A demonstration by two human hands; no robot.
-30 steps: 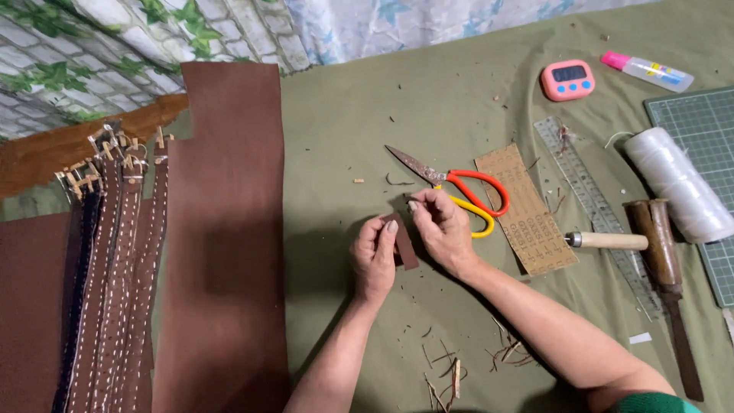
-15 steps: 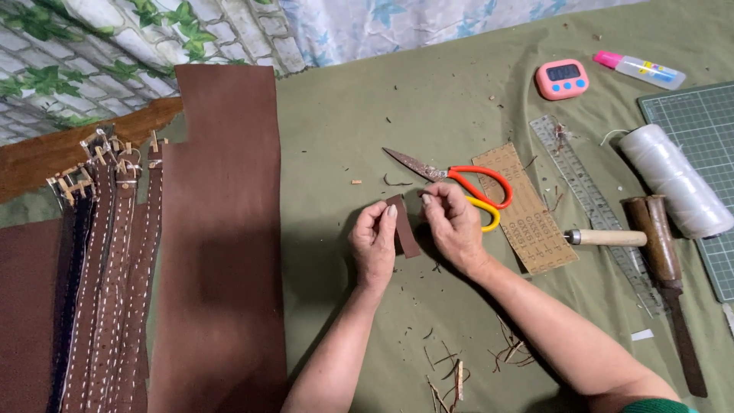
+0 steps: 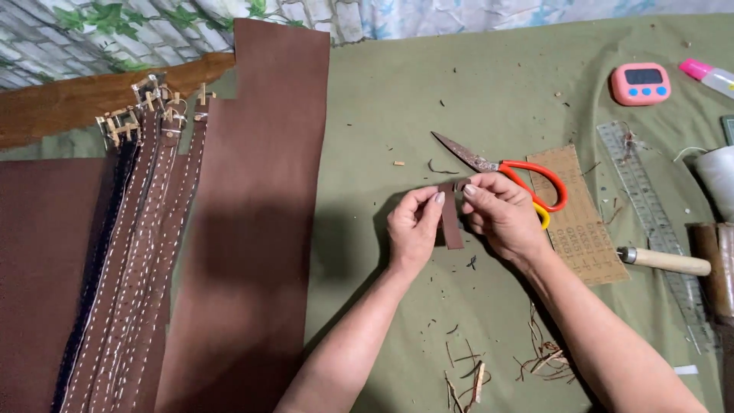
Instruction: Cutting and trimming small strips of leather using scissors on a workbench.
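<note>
A short brown leather strip (image 3: pixel 452 222) hangs between my two hands above the green cloth. My left hand (image 3: pixel 413 227) pinches its upper left edge with thumb and fingers. My right hand (image 3: pixel 501 215) pinches the strip's top end from the right. Just behind my right hand lie scissors (image 3: pixel 505 170) with red and yellow handles, blades pointing left.
A large brown leather sheet (image 3: pixel 252 222) and several stitched belts (image 3: pixel 134 245) lie at left. A perforated tan card (image 3: pixel 581 218), clear ruler (image 3: pixel 650 214), wooden-handled tool (image 3: pixel 665 261), pink timer (image 3: pixel 641 82) and white thread spool (image 3: pixel 719 180) sit at right. Leather scraps (image 3: pixel 466 375) litter the near cloth.
The view has shifted, so everything sits further right and slightly higher. My hands keep hold of the strip, which now hangs more upright with both hands at its top.
</note>
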